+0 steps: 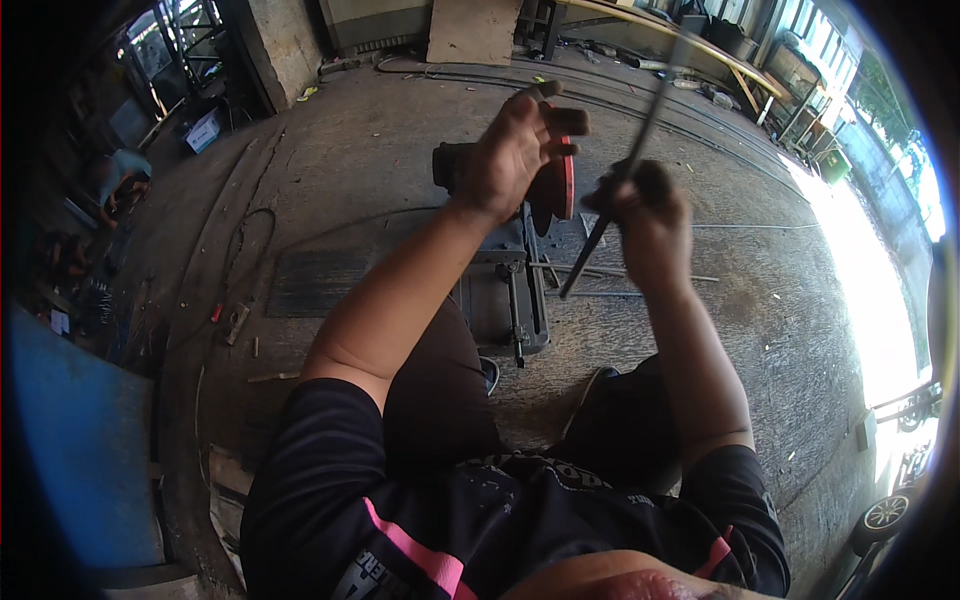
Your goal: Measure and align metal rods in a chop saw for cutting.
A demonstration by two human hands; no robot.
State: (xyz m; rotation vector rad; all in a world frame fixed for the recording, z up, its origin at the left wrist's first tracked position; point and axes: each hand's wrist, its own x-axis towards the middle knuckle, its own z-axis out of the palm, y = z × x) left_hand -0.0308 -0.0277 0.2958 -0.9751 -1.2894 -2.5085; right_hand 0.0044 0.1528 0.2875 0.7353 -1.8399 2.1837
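The left hand [503,165], open with fingers parted, was raised across the cutting machine [490,305], partly hiding its red-rimmed disc [567,185], contact impossible to tell, while the blurred right hand [655,215] clenched a slanting metal rod [641,140] right of the machine.

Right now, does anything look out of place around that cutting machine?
A bit untidy, though no spill or breakage stands out. Thin rods lie loose right of the cutting machine, and a dark cord curls across the floor at left; both could perhaps trip someone.
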